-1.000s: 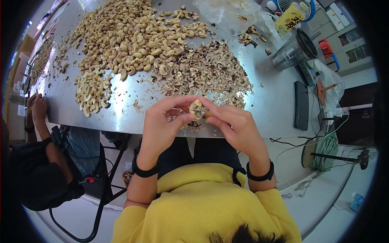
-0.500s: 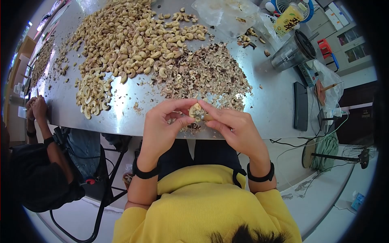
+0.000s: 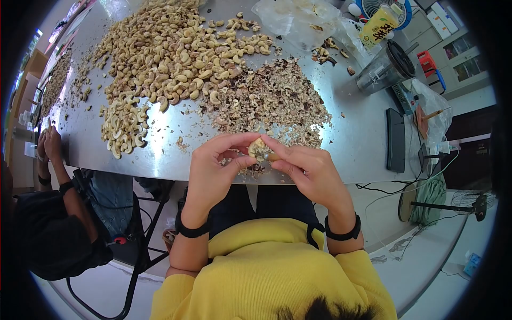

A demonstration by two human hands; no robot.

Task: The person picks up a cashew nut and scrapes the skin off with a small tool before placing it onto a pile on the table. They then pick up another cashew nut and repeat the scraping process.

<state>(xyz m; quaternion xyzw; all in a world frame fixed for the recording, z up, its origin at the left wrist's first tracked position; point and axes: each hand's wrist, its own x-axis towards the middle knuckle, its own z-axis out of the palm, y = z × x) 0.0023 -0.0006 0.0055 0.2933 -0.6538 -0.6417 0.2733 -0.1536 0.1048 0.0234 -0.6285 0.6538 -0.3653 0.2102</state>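
Near the front edge of the metal table (image 3: 165,160), my left hand (image 3: 221,160) pinches a pale cashew nut (image 3: 256,148) between thumb and fingertips. My right hand (image 3: 298,162) is closed on a small tool (image 3: 273,157) with a light brown handle, and its metal end touches the nut. Fingertips of both hands meet at the nut. Just beyond them spreads a pile of shell and skin bits (image 3: 277,96). A large heap of cashews (image 3: 170,53) lies further back, with a smaller group of cashews (image 3: 122,125) to its left.
At the back right are plastic bags (image 3: 296,21), a yellow bottle (image 3: 380,25), a clear jug (image 3: 381,69) with a dark lid and a black phone-like slab (image 3: 395,140). A co-worker's hands (image 3: 50,144) are at the table's left end.
The nut has turned slightly in my fingertips, and both hands have shifted very little. The co-worker's hands have moved slightly.
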